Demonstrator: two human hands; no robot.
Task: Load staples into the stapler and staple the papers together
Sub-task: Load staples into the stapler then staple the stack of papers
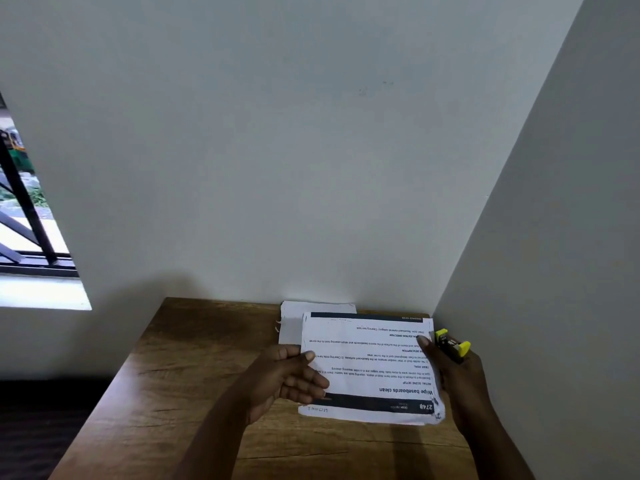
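Head | left grip [287, 374] pinches papers [367, 368] | right grip [457, 372] holds stapler [452, 345]

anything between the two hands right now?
Head view: the printed paper spans the stretch, left hand gripping its left edge, right hand with the yellow stapler at its right edge.

A wooden table [194, 344] is sitting in the corner of pale walls [277, 150] (daylight is coming through a barred window [24, 209]).
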